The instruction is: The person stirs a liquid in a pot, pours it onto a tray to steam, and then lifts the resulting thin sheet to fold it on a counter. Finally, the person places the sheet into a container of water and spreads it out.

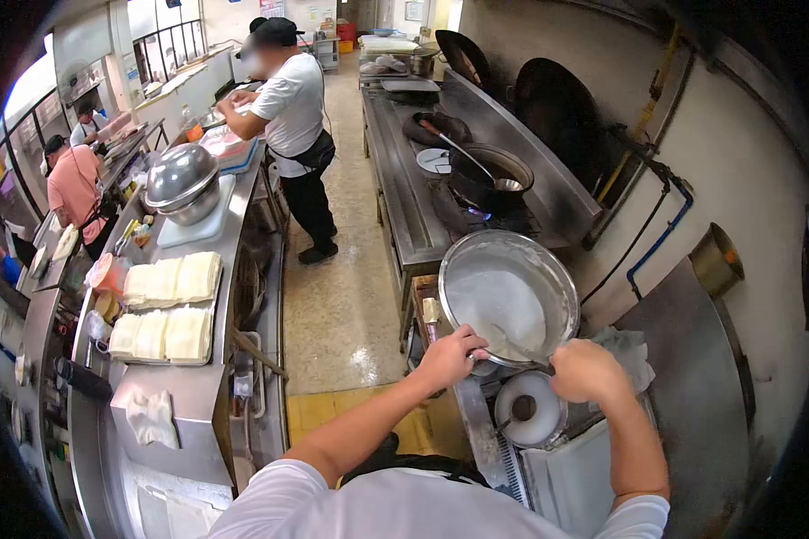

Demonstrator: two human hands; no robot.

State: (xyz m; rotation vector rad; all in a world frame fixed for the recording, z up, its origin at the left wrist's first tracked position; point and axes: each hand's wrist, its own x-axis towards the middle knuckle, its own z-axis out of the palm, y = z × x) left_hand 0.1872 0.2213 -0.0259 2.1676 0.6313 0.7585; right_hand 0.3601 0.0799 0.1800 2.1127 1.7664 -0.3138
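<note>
A wide metal bowl (570,296) of white batter-like mixture (503,296) is in front of me at the counter's near end. My left hand (452,359), with a ring on one finger, is closed at the bowl's near left rim. At the near right rim my right hand (589,370) makes a fist around the handle of a utensil. The utensil's white-coated head (505,341) lies in the mixture, and I cannot make out its exact kind. Just below the bowl is a round white container (528,422) with a dark centre.
A dark pot (492,184) with a ladle (458,148) sits over a blue flame. Left of the aisle, stacks of pale sheets (173,280) and a domed metal bowl (182,175) rest on a steel table. A co-worker (292,108) stands there; another person (75,189) is farther left.
</note>
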